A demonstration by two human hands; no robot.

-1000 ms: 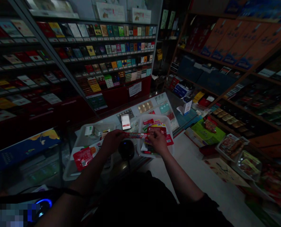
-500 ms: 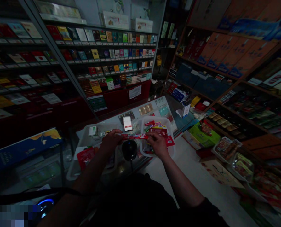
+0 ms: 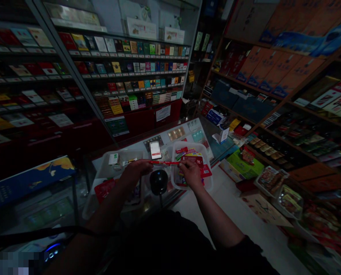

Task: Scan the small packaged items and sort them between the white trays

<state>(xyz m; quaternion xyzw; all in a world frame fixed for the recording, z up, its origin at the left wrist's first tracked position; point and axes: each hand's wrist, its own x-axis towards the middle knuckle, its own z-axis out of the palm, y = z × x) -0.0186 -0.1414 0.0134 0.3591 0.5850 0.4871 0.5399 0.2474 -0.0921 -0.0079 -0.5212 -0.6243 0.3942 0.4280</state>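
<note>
A long, thin red packet (image 3: 164,163) is held level between my two hands, its narrow edge towards me. My left hand (image 3: 137,170) pinches its left end, and my right hand (image 3: 190,172) grips the right end. Just below the packet stands a black dome-shaped scanner (image 3: 158,182) on a stalk. My right hand is over a clear plastic tub (image 3: 176,183) of colourful packets. Under my left forearm is another translucent tub (image 3: 101,170), with a red packet (image 3: 104,190) and a small white-and-green box (image 3: 113,159) inside.
A small white pack (image 3: 155,151), partly pixelated, stands on the glass counter (image 3: 170,145) beyond the scanner. A long blue box (image 3: 30,183) lies at left. Shelves of small packs (image 3: 136,67) line the back wall. Boxes and snack tubs (image 3: 272,179) crowd the right side.
The red packet has been turned from its lettered face to its narrow edge, and both hands have rolled slightly with it. My view has shifted a little.
</note>
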